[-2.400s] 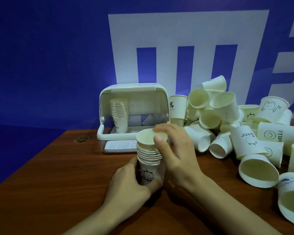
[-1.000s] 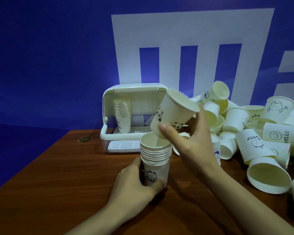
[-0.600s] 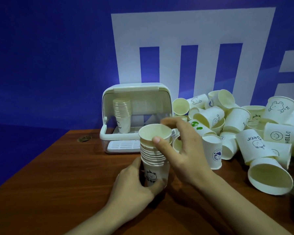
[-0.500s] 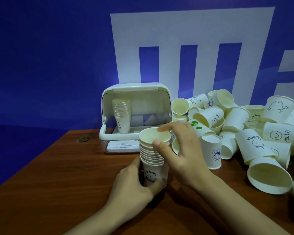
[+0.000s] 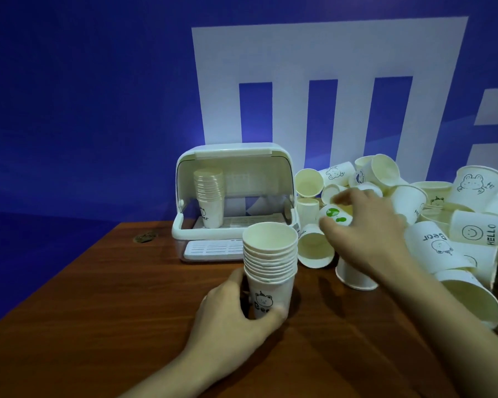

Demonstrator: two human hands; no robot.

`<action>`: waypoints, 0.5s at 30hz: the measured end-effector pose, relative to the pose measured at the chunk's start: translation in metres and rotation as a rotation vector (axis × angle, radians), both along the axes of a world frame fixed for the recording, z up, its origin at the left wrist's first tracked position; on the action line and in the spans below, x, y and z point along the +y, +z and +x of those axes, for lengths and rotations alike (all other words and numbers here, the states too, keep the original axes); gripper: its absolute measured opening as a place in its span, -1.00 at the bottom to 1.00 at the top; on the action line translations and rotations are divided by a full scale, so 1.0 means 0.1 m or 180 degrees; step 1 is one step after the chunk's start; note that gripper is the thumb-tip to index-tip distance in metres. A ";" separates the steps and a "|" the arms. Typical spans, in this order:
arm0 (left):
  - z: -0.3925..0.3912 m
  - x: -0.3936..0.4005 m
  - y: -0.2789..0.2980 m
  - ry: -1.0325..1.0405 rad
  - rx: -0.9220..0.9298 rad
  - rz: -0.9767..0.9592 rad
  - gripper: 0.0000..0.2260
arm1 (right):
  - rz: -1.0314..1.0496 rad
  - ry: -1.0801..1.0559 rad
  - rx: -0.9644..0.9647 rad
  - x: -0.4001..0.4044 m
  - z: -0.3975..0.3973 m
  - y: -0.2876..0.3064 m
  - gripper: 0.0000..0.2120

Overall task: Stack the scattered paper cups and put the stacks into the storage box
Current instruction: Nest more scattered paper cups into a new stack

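A stack of several white paper cups (image 5: 269,262) stands upright on the wooden table; its bottom cup shows a bear drawing. My left hand (image 5: 236,314) grips the base of that stack. My right hand (image 5: 365,228) reaches into the pile of scattered cups (image 5: 431,225) on the right, thumb and fingers closing around a cup with green marks (image 5: 335,215) that lies on its side. The white storage box (image 5: 233,196) stands behind with its lid raised; another stack of cups (image 5: 210,196) stands inside at its left.
Loose cups lie tumbled across the right side of the table (image 5: 98,311), some upright, some on their sides, one upside down (image 5: 351,275) under my right wrist. A blue and white wall stands behind. A small round grommet (image 5: 144,236) sits in the table at left.
My right hand left the top of the stack, where it had pressed a cup in, and moved right into the pile onto the green-marked cup. My left hand kept hold of the stack.
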State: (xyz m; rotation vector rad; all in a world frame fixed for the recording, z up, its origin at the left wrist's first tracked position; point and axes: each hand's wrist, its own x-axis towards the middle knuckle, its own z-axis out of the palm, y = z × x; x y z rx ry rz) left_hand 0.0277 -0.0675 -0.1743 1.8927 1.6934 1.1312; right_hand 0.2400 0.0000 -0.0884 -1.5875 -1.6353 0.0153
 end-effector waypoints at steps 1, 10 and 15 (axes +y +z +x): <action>0.00 0.00 0.00 0.0014 -0.0008 0.0014 -0.49 | -0.0180 -0.0443 -0.0563 0.02 0.08 0.01 -0.47; 0.00 0.00 -0.01 0.0025 0.0022 0.0016 -0.52 | -0.1222 -0.0957 -0.1824 0.06 0.26 -0.05 -0.39; 0.00 0.01 -0.03 0.0032 0.0076 0.0067 -0.51 | -0.1147 -0.0548 -0.1011 -0.13 0.27 0.19 -0.55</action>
